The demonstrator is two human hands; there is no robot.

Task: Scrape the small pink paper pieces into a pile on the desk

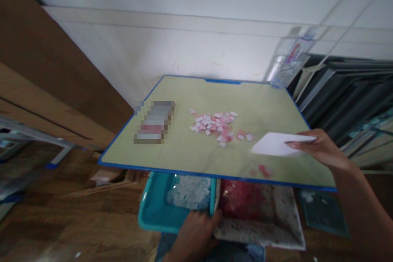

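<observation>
My right hand [319, 145] is closed on the edge of a white card [276, 144], holding it low over the right side of a yellow-green folding table [172, 90] with a blue edge. Left of the card lies a loose pile of small white paper squares and pink translucent pieces [215, 123]. My left hand [198, 229] is below the table's near edge, closed where a teal basin [145, 213] meets a stained white tray [258, 231]; its fingertips are partly hidden. White squares [192, 192] lie in the basin, and red-pink pieces [242, 198] in the tray.
A blurred-out phone-like object [155, 123] lies on the table's left. A clear bottle [290, 61] stands at the back right corner. Large cardboard [61, 69] leans at left; dark stacked panels [353, 86] stand at right. A small red smear [264, 170] marks the near table edge.
</observation>
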